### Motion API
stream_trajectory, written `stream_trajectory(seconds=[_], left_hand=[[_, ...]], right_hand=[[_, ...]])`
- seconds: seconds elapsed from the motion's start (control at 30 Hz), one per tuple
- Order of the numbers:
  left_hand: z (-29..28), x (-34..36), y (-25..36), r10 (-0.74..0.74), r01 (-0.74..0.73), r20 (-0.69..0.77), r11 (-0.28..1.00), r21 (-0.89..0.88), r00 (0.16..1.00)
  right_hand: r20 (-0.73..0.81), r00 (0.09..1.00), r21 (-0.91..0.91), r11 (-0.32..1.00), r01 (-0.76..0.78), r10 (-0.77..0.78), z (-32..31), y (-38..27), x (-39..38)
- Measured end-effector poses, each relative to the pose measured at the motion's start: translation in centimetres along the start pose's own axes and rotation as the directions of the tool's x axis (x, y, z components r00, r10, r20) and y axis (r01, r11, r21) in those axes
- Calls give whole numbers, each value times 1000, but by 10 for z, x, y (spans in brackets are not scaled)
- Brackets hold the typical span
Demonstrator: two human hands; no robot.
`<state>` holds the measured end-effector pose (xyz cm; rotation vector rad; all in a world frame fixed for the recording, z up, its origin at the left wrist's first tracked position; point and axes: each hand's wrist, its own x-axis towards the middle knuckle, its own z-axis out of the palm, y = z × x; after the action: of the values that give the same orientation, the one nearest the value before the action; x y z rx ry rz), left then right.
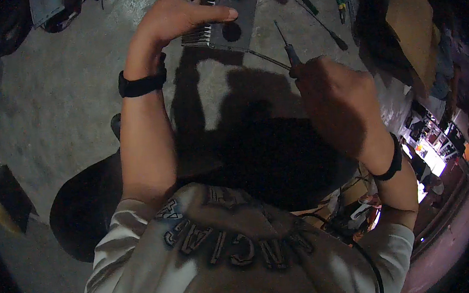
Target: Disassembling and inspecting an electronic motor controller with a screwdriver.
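Over concrete floor (67, 121), left hand (175, 19) clasping finned grey block (247, 13), right hand (341, 99) gripping thin rod (269, 59)

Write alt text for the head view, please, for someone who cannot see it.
A person's left hand holds a flat dark-grey block with two round black spots and silvery fins; the right hand grips a slim dark-handled tool. A thin-shafted black tool and green-and-yellow tool handles lie on the grey floor beyond.

I could pass over floor (61, 116) left of the left hand (177, 16); a thin rod (269, 57) blocks the gap to the right hand (340, 91), with cardboard (412, 28) further right.
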<state>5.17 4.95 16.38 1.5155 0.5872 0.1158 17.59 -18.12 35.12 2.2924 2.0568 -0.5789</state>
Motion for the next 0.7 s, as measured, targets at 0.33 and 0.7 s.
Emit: stream_trajectory(seconds=[0.33,0.7], left_hand=[[-1,1,7,-55,54,-1,991,124,999],[-5,0,3,-32,34,57,998,-44,998]], right_hand=[[41,953,224,927,-302,300,-9,-7,7],[-81,978,220,960,-171,192,-13,-17,-1]])
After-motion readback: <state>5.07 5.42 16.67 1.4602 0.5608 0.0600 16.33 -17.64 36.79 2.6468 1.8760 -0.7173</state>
